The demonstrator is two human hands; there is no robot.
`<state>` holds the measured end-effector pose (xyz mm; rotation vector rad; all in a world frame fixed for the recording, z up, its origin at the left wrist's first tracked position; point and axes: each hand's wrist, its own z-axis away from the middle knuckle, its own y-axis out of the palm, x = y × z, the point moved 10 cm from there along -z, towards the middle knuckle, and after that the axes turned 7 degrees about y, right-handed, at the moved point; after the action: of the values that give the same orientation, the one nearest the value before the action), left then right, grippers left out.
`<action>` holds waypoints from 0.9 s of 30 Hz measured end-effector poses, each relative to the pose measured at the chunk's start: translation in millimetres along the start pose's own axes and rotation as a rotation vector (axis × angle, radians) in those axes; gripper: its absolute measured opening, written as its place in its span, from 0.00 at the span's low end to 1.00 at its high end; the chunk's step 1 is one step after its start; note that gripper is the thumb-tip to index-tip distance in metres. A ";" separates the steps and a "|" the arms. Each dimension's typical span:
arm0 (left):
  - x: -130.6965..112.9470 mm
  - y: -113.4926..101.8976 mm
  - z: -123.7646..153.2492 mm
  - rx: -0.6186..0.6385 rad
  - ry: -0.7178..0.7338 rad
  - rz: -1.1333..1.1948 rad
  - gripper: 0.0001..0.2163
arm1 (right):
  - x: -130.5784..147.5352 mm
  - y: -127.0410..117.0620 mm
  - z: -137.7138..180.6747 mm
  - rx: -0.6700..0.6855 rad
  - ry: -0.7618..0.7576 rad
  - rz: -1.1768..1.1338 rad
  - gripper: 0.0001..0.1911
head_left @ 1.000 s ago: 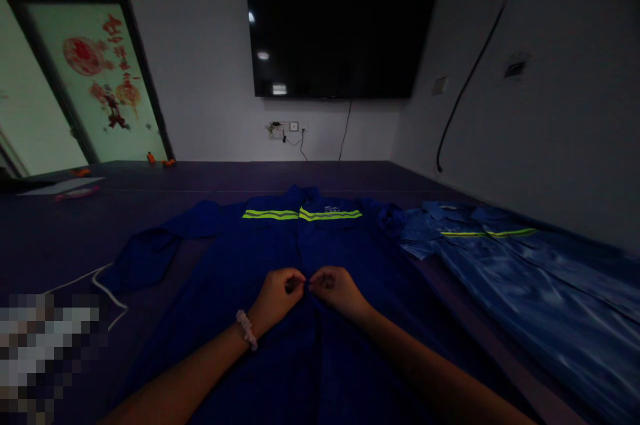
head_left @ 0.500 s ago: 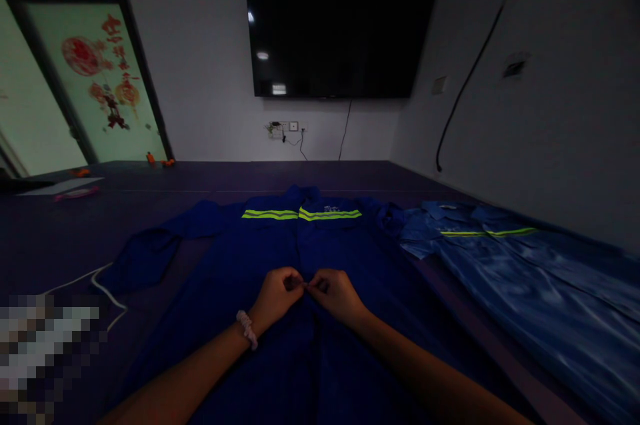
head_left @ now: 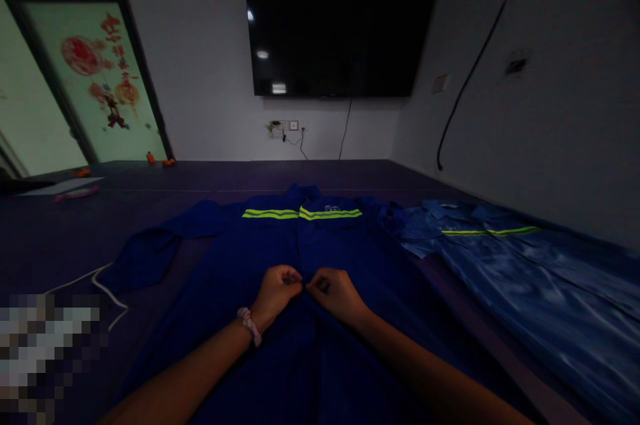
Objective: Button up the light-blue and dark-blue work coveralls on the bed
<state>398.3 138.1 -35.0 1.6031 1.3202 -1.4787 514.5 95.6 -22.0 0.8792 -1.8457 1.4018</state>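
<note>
where both forearms reach in from the near edge of the table (head_left: 60, 225), the left hand (head_left: 277, 290) and right hand (head_left: 334, 291) meet fingertip to fingertip, each grip pinched shut on the front opening of the dark blue jacket (head_left: 240, 258). it lies flat, front up, in the middle of the table, sleeves spread. judging by the closed placket beyond the hands, the upper front looks fastened, while the stretch nearer the body seems left to do. a white cord (head_left: 100, 281) lies toward the left edge, a lighter blue jacket (head_left: 525, 278) along the right edge, and a dark screen (head_left: 340, 28) hangs on the far wall.
</note>
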 end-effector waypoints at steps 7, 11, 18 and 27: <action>-0.7 2.4 -0.6 0.010 0.018 -0.017 0.05 | -0.1 -1.2 -1.1 -0.027 0.009 0.046 0.09; -4.2 4.5 0.0 0.025 0.049 -0.038 0.06 | -3.3 -0.1 -3.9 0.001 0.039 0.054 0.09; -7.4 9.7 -1.4 0.062 0.097 -0.063 0.06 | -22.9 3.2 -13.9 0.048 0.142 -0.021 0.09; -14.5 9.3 1.2 0.064 0.178 -0.166 0.05 | -23.4 3.6 -14.0 0.035 0.126 0.026 0.09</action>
<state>408.0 130.0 -23.2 1.7352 1.5518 -1.5167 526.1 112.9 -40.1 0.7684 -1.7480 1.4755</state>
